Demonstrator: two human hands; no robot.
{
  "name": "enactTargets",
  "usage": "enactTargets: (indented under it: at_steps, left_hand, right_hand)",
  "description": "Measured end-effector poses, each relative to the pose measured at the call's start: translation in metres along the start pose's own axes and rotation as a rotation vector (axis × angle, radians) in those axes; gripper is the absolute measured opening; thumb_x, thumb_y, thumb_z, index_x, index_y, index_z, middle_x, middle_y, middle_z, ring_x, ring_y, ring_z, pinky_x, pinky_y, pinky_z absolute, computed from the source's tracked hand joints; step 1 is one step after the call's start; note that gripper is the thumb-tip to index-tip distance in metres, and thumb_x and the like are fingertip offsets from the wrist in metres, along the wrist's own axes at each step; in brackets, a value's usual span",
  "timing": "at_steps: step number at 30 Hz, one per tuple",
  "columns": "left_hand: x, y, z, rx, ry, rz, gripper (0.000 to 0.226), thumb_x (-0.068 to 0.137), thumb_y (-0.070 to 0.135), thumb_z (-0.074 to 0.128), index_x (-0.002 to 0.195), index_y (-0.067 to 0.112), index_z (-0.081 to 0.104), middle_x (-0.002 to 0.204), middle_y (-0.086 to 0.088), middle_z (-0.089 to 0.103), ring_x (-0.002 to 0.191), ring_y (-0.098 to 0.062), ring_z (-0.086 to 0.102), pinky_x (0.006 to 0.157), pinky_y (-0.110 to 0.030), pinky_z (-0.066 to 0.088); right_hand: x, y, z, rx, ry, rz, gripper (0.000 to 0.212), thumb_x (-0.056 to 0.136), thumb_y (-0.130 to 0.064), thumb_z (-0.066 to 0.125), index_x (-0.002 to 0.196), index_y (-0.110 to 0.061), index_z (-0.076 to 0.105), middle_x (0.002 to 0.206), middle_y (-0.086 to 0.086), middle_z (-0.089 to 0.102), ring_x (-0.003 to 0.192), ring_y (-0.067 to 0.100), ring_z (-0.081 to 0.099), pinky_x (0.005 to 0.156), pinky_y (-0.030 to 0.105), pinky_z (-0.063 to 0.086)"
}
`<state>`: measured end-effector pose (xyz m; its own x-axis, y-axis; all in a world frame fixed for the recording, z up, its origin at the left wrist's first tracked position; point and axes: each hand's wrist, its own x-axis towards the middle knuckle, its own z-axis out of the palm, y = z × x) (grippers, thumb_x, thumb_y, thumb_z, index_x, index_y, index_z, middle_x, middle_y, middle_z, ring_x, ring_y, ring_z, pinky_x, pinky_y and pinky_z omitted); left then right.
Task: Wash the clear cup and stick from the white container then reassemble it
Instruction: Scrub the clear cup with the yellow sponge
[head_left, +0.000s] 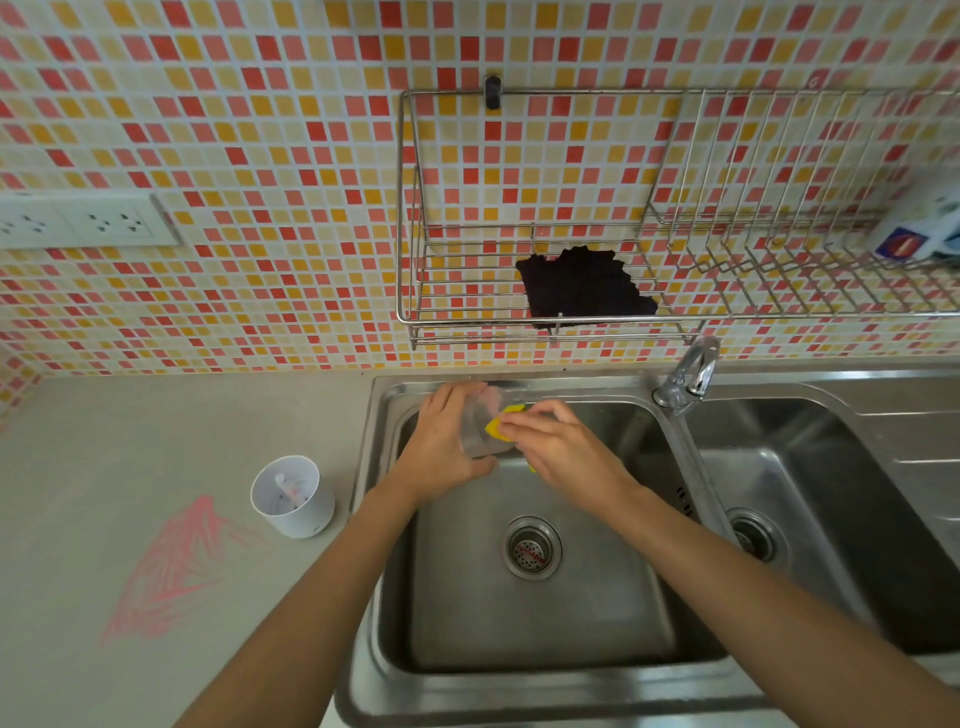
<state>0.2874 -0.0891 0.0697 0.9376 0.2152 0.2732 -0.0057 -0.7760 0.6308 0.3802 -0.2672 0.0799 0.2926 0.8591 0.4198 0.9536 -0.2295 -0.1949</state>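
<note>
Over the far part of the left sink basin (530, 634), my left hand (441, 441) grips the clear cup (480, 423), tilted on its side. My right hand (561, 447) presses a yellow sponge (501, 421) against the cup's mouth. The white container (293, 496) stands upright on the grey counter left of the sink, with small white and pink pieces inside; I cannot make out the stick clearly among them.
A chrome tap (691, 374) stands between the left basin and the right basin (831, 499). A wire rack (623, 260) on the tiled wall holds a dark cloth (582, 283). Pink scribbles (166, 566) mark the counter. Wall sockets (88, 221) sit at left.
</note>
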Motion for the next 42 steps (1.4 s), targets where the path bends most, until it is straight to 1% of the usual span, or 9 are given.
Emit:
enactTargets:
  at_steps: [5,11,17,22,28,31,34,38,42]
  left_hand:
    - [-0.003,-0.003,0.007,0.016,0.115,-0.075,0.091,0.052,0.031,0.091,0.128,0.01,0.044,0.124,-0.002,0.043,0.11,-0.006,0.041,0.089,-0.007,0.034]
    - [0.001,-0.001,0.001,0.256,0.068,0.017,0.072,0.063,0.05,0.069,0.127,0.024,0.049,0.124,0.005,0.054,0.121,-0.019,0.045,0.102,-0.043,0.034]
    - [0.011,0.005,-0.007,0.239,0.052,0.162,0.075,0.059,0.028,0.086,0.125,0.013,0.055,0.126,-0.002,0.058,0.119,-0.02,0.045,0.101,-0.02,0.029]
    - [0.007,-0.001,-0.004,0.292,0.014,0.175,0.071,0.058,0.024,0.087,0.122,0.012,0.057,0.116,-0.003,0.062,0.108,-0.022,0.052,0.095,-0.028,0.04]
    - [0.006,0.0,0.001,0.27,-0.014,0.143,0.069,0.062,0.023,0.08,0.125,0.017,0.054,0.121,0.002,0.058,0.115,-0.02,0.05,0.102,-0.026,0.035]
    - [0.008,0.002,-0.001,0.311,-0.031,0.171,0.067,0.062,0.024,0.08,0.124,0.014,0.055,0.12,0.0,0.06,0.113,-0.02,0.051,0.101,-0.03,0.038]
    - [0.002,0.002,-0.001,0.312,-0.019,0.167,0.065,0.063,0.022,0.082,0.122,0.009,0.057,0.117,-0.005,0.062,0.11,-0.023,0.051,0.097,-0.028,0.037]
    - [0.008,0.006,0.002,0.33,-0.042,0.151,0.068,0.064,0.022,0.08,0.126,0.015,0.053,0.121,0.0,0.058,0.113,-0.021,0.048,0.097,-0.03,0.043]
    - [0.012,0.01,0.0,0.331,-0.071,0.124,0.073,0.066,0.024,0.08,0.131,0.018,0.048,0.126,0.003,0.054,0.117,-0.019,0.044,0.093,-0.024,0.041]
  right_hand:
    - [-0.001,-0.003,-0.004,0.016,-0.026,-0.014,0.041,0.078,0.001,0.07,0.116,-0.012,0.068,0.117,-0.001,0.068,0.102,0.027,0.056,0.086,0.035,0.054]
    - [0.007,-0.005,0.0,0.206,-0.204,0.108,0.033,0.089,-0.008,0.058,0.117,-0.023,0.069,0.113,-0.013,0.068,0.105,0.009,0.046,0.093,0.021,0.04]
    - [0.014,-0.001,-0.007,-0.312,-0.164,-0.058,0.032,0.078,-0.01,0.052,0.105,-0.015,0.07,0.106,-0.005,0.07,0.106,0.022,0.055,0.077,0.035,0.044]
    - [0.011,-0.009,0.012,0.091,-0.336,0.178,0.038,0.085,-0.004,0.057,0.116,-0.024,0.068,0.115,0.001,0.067,0.113,0.021,0.052,0.091,0.04,0.045]
    - [0.014,-0.008,0.003,-0.334,-0.244,-0.016,0.028,0.08,-0.009,0.052,0.099,-0.019,0.07,0.103,-0.007,0.069,0.111,0.02,0.055,0.08,0.035,0.045]
    - [0.008,-0.008,0.018,-0.196,-0.191,0.086,0.028,0.07,-0.007,0.072,0.093,-0.022,0.074,0.096,-0.007,0.071,0.101,0.021,0.06,0.074,0.034,0.049]
    - [0.008,-0.008,0.022,0.082,-0.309,0.214,0.033,0.082,-0.008,0.064,0.107,-0.028,0.072,0.102,-0.001,0.068,0.101,0.021,0.053,0.083,0.039,0.048]
    - [0.013,-0.006,0.01,-0.26,-0.239,0.056,0.027,0.072,-0.012,0.07,0.097,-0.023,0.071,0.093,-0.01,0.067,0.099,0.018,0.049,0.077,0.033,0.044]
    - [0.006,-0.005,0.011,-0.15,-0.167,0.117,0.027,0.068,-0.007,0.074,0.091,-0.022,0.075,0.083,-0.005,0.067,0.089,0.02,0.052,0.071,0.035,0.048]
